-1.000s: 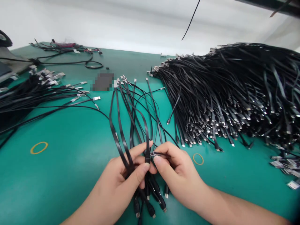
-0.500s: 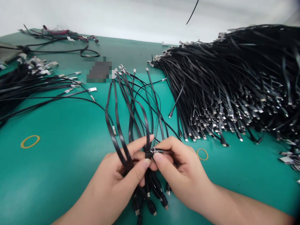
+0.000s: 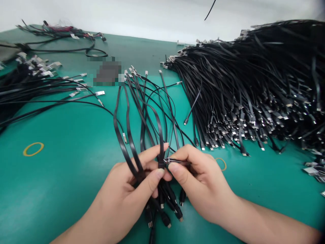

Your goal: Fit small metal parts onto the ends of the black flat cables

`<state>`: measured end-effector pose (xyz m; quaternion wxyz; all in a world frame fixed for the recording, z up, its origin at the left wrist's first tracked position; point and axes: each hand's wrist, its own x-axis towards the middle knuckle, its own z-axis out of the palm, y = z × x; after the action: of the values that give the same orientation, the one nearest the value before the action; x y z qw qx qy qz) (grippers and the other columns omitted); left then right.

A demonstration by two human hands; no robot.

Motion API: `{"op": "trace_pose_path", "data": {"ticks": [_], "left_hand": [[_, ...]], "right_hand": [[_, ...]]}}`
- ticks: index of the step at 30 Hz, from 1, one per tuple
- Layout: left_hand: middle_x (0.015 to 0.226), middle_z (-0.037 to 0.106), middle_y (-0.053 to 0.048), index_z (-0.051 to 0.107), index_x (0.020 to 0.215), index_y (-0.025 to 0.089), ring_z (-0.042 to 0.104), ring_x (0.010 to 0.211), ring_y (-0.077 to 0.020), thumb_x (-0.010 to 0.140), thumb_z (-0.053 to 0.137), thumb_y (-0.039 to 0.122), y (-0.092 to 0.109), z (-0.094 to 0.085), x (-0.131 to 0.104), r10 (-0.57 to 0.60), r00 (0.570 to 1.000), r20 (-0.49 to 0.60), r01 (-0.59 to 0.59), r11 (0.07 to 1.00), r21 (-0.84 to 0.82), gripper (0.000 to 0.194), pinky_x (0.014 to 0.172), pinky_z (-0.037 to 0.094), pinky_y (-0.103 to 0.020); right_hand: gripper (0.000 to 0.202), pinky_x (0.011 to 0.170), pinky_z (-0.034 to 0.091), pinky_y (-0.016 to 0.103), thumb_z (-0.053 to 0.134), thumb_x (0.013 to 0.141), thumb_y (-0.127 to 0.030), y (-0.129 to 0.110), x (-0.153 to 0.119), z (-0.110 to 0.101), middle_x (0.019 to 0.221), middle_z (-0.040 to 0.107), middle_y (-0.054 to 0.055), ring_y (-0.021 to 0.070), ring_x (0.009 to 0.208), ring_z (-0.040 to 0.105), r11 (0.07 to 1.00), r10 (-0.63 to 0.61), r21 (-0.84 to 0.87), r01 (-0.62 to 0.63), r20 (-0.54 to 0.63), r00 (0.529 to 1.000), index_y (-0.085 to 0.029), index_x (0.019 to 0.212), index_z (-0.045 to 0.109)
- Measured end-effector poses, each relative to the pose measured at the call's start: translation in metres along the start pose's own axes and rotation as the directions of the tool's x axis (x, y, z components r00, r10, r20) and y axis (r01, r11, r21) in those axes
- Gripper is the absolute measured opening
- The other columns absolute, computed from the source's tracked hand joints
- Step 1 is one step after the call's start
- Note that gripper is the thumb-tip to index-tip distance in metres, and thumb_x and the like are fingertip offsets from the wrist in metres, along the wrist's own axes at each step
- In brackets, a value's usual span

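Observation:
My left hand (image 3: 138,184) is closed on black flat cables (image 3: 123,147), with its thumb and a finger pinching the dark connector collar (image 3: 161,164) of one cable. Several connector ends (image 3: 166,219) hang below my fingers. Pinched between the thumb and fingers of my right hand (image 3: 196,178) is a small dark tool with a shiny metal tip (image 3: 177,161). The tip touches or nearly touches the right side of the collar. My right palm hides the rest of the tool.
A big pile of black cables (image 3: 241,84) fills the right side of the green table (image 3: 63,176). Another bundle (image 3: 25,84) lies at the left, tangled wires (image 3: 63,32) at the back left. Yellow rings (image 3: 33,149) lie left and right. A pixelated dark patch (image 3: 108,73) is behind the cables.
The view has shifted slightly, so the table and piles appear a little higher. Both hands keep nearly the same grip; the right hand and tool have tilted slightly at the collar.

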<state>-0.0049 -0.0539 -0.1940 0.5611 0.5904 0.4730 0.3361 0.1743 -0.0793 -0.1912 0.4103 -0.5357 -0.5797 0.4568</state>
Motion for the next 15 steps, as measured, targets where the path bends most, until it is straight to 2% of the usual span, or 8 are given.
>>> {"op": "trace_pose_path", "data": {"ticks": [3,7,15], "left_hand": [[0.069,0.071,0.001,0.069,0.127,0.033,0.059,0.05,-0.0124,0.083,0.069,0.031,0.0024,0.0007,-0.0008,-0.005,1.0,-0.006,0.004,1.0,-0.025,0.044,0.046,0.052,-0.02],[0.073,0.072,0.001,0.068,0.128,0.035,0.059,0.05,-0.0112,0.086,0.066,0.03,0.0026,0.0002,-0.0013,-0.012,1.0,0.023,0.013,0.999,-0.053,0.043,0.048,0.053,-0.019],[0.065,0.07,0.003,0.07,0.124,0.037,0.059,0.047,-0.0114,0.083,0.07,0.03,0.0029,-0.0008,0.0005,-0.008,1.0,-0.025,0.008,1.0,-0.018,0.042,0.044,0.052,-0.017]], "right_hand": [[0.018,0.052,0.043,0.023,0.057,0.096,-0.035,0.0003,-0.0007,0.0001,0.076,0.069,0.001,0.0141,0.068,0.062,1.0,0.011,0.029,-0.011,0.0,1.0,-0.022,0.084,0.062],[0.02,0.05,0.041,0.021,0.054,0.097,-0.034,0.0007,-0.0003,0.0006,0.068,0.064,-0.001,0.0102,0.057,0.055,0.993,0.006,0.118,0.001,-0.058,0.998,-0.021,0.083,0.057],[0.013,0.062,0.05,0.027,0.054,0.098,-0.031,0.0046,-0.0023,0.0051,0.078,0.068,0.001,0.0139,0.069,0.062,0.987,-0.012,0.157,0.018,-0.037,0.999,-0.023,0.092,0.061]]}}
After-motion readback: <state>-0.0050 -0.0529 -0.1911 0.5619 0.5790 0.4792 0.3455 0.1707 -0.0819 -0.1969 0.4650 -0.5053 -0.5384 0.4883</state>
